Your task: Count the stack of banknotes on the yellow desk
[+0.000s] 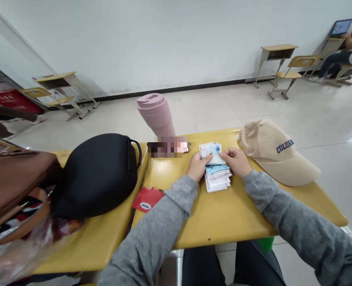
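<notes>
A stack of white and light-blue paper slips (217,176) lies on the yellow desk (223,214) in front of me. My left hand (198,167) grips the stack's left side, fingers curled around it. My right hand (238,161) pinches the top slip (211,151), which is lifted and folded back over the stack. Both forearms are in grey sleeves and rest on the desk.
A beige cap (279,153) lies right of the hands. A pink tumbler (157,115) stands behind, a black case (96,174) and a red packet (147,198) at left, a brown bag (11,178) far left. Desks, chairs and a seated person are at the far wall.
</notes>
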The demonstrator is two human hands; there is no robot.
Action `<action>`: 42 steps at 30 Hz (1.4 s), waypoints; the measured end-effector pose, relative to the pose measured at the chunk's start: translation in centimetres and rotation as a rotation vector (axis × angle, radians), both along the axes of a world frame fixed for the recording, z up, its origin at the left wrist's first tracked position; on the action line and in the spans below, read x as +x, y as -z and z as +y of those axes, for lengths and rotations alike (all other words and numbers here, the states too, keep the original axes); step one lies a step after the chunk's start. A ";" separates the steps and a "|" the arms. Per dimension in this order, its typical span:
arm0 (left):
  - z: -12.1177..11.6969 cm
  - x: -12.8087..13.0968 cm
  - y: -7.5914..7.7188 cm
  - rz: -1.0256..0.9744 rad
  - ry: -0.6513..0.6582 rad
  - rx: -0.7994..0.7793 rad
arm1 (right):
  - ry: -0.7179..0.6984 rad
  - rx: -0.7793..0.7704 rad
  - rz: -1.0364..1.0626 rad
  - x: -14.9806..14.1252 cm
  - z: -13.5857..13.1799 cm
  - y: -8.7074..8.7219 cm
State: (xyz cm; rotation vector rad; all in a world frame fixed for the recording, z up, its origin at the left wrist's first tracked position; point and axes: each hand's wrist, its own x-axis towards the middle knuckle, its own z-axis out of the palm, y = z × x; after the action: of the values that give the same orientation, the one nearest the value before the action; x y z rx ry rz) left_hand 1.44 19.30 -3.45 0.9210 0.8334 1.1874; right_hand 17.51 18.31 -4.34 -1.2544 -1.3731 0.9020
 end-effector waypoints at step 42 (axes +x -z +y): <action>0.4 0.1 0.5 -0.021 -0.077 0.007 | -0.061 0.022 0.081 -0.3 -1.0 -1.5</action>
State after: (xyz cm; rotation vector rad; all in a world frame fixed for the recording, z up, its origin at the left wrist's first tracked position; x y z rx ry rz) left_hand 1.53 19.66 -3.94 0.8875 0.8544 1.2657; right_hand 17.17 17.26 -2.84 -1.1519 -1.3597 0.9677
